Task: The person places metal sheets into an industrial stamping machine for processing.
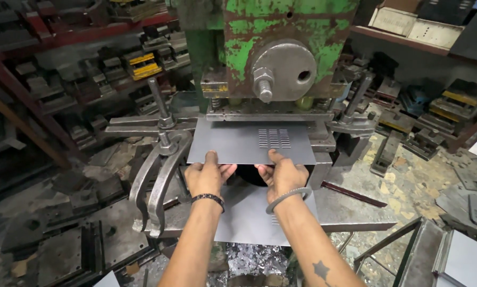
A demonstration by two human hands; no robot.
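Both hands, left hand (pixel 206 178) and right hand (pixel 282 172), pinch the near edge of the thin grey metal sheet with punched slots (pixel 251 141) lying under the worn green press (pixel 281 58); it looks light, stiff, sharp-edged, best gripped there.

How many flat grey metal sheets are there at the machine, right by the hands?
2. One metal sheet, punched with slots, lies on the green press bed, gripped by the left hand and right hand. A second sheet lies beneath the wrists. More may be hidden.
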